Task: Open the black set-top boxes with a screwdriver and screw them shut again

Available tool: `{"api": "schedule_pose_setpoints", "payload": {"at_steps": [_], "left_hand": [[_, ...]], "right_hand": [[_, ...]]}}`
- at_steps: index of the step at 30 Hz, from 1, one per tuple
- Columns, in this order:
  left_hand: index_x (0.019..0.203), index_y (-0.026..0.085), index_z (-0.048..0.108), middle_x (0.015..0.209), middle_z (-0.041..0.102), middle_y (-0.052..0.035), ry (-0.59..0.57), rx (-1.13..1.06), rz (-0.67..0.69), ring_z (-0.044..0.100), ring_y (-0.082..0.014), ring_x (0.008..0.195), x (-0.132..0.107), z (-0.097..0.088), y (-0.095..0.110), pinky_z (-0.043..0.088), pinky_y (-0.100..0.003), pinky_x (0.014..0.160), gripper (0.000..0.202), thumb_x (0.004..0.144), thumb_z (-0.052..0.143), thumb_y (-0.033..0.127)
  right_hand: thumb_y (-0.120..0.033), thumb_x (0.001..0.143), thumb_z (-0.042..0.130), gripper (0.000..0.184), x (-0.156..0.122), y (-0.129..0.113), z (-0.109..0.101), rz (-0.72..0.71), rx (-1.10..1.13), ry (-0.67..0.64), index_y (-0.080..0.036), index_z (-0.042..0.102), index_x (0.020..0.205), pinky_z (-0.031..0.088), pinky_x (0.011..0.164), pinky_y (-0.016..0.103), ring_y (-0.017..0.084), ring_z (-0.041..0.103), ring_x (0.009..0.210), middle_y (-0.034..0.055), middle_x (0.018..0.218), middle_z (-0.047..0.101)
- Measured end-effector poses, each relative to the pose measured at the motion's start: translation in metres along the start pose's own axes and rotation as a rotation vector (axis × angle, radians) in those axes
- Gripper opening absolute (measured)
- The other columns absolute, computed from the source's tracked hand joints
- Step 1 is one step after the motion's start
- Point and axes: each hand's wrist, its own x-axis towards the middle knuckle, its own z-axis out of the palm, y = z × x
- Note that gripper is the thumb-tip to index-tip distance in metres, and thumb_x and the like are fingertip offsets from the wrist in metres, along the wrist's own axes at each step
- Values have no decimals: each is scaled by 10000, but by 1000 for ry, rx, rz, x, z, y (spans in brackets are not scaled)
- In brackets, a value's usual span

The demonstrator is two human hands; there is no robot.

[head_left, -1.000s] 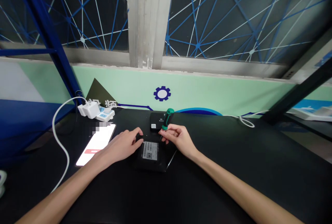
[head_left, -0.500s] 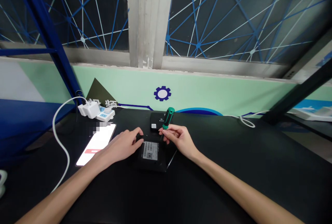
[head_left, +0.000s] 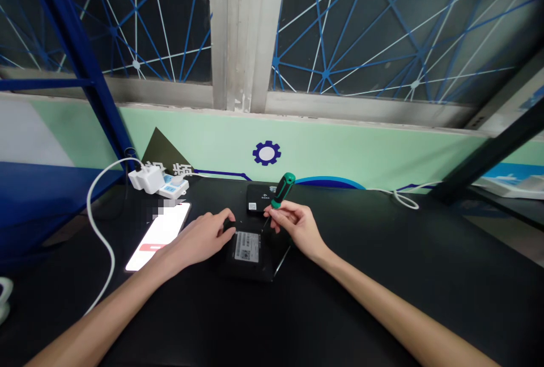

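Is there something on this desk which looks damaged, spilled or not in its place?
I see nothing spilled or damaged. Only the phone looks odd: blocky pixels cover its upper left corner, hiding that part.

Two black devices lie on one black table point(head_left: 361, 299): the nearer device point(head_left: 263, 255), taken here as the clock's centre, and the farther device point(head_left: 260, 194) at twelve. White labels point(head_left: 247, 246) number two, one on each. Two bare hands show, the left hand point(head_left: 208, 237) at ten o'clock and the right hand point(head_left: 301, 231) at two. There is one screwdriver point(head_left: 283, 190), at one o'clock, and one phone point(head_left: 159, 237), at nine. One power strip point(head_left: 175, 186) sits at ten; its plugs point(head_left: 147, 180) are too bunched to count. White cable point(head_left: 103, 238) appears in three stretches, at nine, eleven and two. Window panes point(head_left: 161, 21) make two, at eleven and one.
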Motion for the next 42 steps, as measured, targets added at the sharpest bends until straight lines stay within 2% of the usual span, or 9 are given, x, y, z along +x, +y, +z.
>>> {"api": "schedule_pose_setpoints", "payload": {"at_steps": [5,10,14,20,25,30,35,42], "left_hand": [[1159,270,540,660,610,23,-3,4,-7,607,-223,716,-1,-1,1,336,-285,578,332,964,369,476],[1186,261,536,663,611,20,-18,-9,-12,601,-211,662,-1,-2,2,338,-287,565,379,959,352,501],[1177,261,540,650,602,26,-9,-11,-7,596,-207,642,-1,-2,1,331,-287,562,380,957,351,506],[1121,265,549,657,614,18,9,1,-2,612,-227,716,-2,-2,1,325,-289,559,334,960,367,495],[1129,262,548,673,627,16,4,-3,1,617,-226,731,-2,-2,2,330,-283,567,327,963,376,485],[1253,288,544,637,609,31,8,-15,31,614,-217,694,-2,0,0,336,-269,567,380,970,377,479],[1403,347,487,587,575,54,10,-32,44,588,-189,589,-1,1,-2,353,-259,577,456,974,377,454],[1287,327,625,595,593,35,12,-25,44,542,-156,523,-1,-3,2,334,-257,545,419,964,383,441]], "right_hand": [[-530,766,765,364,1,-2,0,-18,-30,34,-174,736,834,485,531,287,134,552,543,26,670,648],[-523,747,778,368,2,1,-1,-47,4,87,-167,714,819,467,527,279,126,520,575,53,828,656],[-484,789,757,302,0,1,-3,-26,-37,36,-192,707,848,491,593,282,153,573,643,32,784,653],[-468,826,724,268,-3,-2,-5,-18,-116,-32,-200,733,840,530,718,336,221,661,798,56,837,720],[-469,927,596,356,-5,-5,-5,-52,-184,-117,-184,767,798,510,704,325,208,657,754,67,808,741],[-425,892,664,245,-6,-2,-2,-7,-162,-111,-182,693,902,483,707,309,205,675,777,58,822,752],[-443,884,670,278,-6,0,-1,-13,-187,-125,-177,665,803,460,653,288,181,644,702,53,792,738],[-452,870,679,282,-6,-3,-1,0,-162,-147,-181,671,790,457,646,295,185,640,695,56,781,738]]}}
